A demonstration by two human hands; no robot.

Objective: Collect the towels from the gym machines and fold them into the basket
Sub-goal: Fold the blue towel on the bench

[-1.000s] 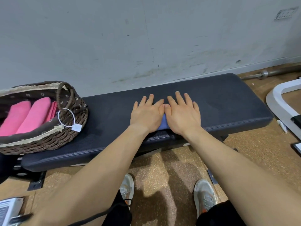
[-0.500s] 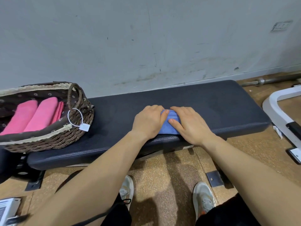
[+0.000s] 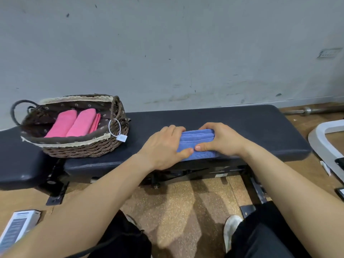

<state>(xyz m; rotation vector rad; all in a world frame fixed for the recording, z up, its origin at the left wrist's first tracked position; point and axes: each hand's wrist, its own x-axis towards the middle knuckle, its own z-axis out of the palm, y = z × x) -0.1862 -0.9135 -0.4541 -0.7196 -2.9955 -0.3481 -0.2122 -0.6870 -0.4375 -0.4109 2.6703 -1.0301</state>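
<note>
I grip the folded blue towel (image 3: pixel 197 141) on the bench (image 3: pixel 251 125) at both ends, left hand (image 3: pixel 164 146) and right hand (image 3: pixel 222 140) curled round it, so the 2 ends lift together toward the basket (image 3: pixel 74 149) at my left

1. Folded towel (image 3: pixel 197 139): blue.
2. Basket towels (image 3: pixel 83 121): pink.
3. Basket (image 3: pixel 78 150): brown weave.
4. Liner (image 3: pixel 81 104): dark brown, small white flower print, cream lace edge.
5. Tag (image 3: pixel 121 137): white.
6. Bench (image 3: pixel 232 123): black.
7. Wall (image 3: pixel 167 53): pale grey, dark scuffs.
8. Floor (image 3: pixel 176 202): tan, speckled.
</note>
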